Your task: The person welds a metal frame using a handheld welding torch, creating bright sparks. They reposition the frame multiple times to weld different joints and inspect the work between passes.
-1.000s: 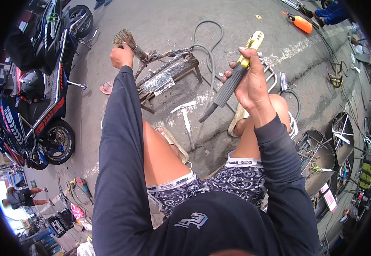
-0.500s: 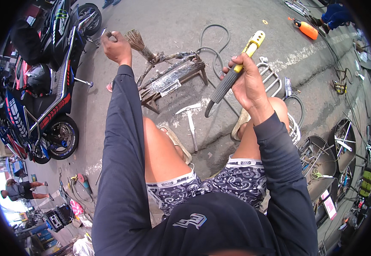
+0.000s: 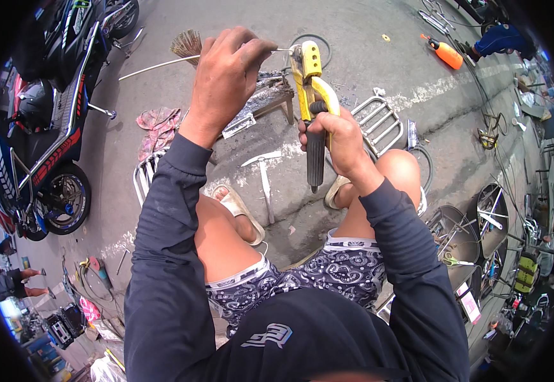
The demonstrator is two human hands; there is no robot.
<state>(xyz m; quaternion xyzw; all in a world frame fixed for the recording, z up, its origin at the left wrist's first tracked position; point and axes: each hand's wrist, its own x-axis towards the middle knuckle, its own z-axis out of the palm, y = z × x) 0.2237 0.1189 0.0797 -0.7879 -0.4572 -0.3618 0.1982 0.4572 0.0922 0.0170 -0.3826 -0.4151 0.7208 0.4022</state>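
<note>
My right hand [image 3: 343,140] grips the black handle of a yellow welding electrode holder [image 3: 312,58], thumb over its lever. Pinched in the fingers of my left hand [image 3: 226,76] is a thin pale welding rod [image 3: 156,65]. One end of the rod reaches the holder's jaws; whether they clamp it I cannot tell. Behind my left hand stands a low, scarred metal work stand [image 3: 273,99], partly hidden. A bristle brush [image 3: 186,44] shows beside that hand. Between my feet a chipping hammer [image 3: 265,181] lies on the concrete.
White tubular racks [image 3: 378,124] lie past my right knee, with a cable [image 3: 328,48] coiled farther off. A motorcycle [image 3: 54,153] stands at left, near a stained rag [image 3: 157,124]. Tool-filled metal pans [image 3: 445,223] sit at right. An orange spray bottle [image 3: 447,54] lies near another person [image 3: 503,39].
My left hand has come right and nearer the holder, the rod now plainly visible in it. My right hand has moved left, turning the holder upright with its jaws toward the rod.
</note>
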